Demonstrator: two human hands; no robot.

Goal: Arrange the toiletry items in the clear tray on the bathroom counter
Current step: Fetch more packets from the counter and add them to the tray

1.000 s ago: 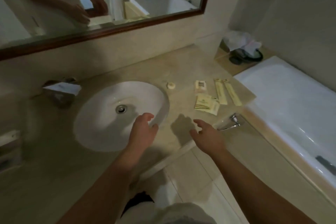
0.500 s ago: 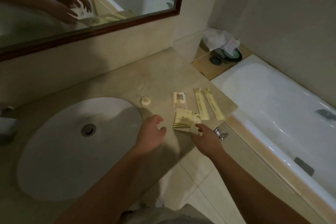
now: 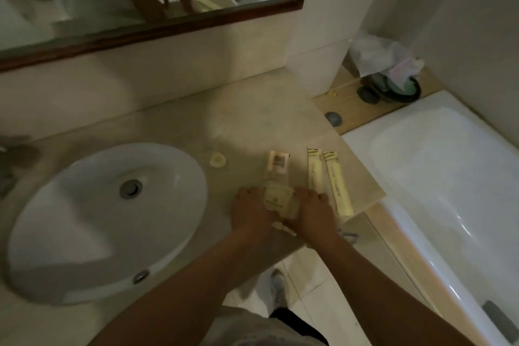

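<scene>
While the white sink point(image 3: 56, 233) fills the left of the worktop point(image 3: 168, 126), a small round pale piece point(image 3: 217, 160) lies just right of its rim. Near the front edge, the left grip point(image 3: 247, 208) pinches the left side of a flat cream packet point(image 3: 279, 202), fingers curled on its edge. Just behind the packet lies a small boxed item point(image 3: 278, 161). The right grip point(image 3: 314, 211) clasps the packet's opposite side. Two long cream sachets point(image 3: 316, 174) lie side by side, touching, just right of that grip, near the worktop's corner. Farther right sits the white bathtub point(image 3: 449, 177).
</scene>
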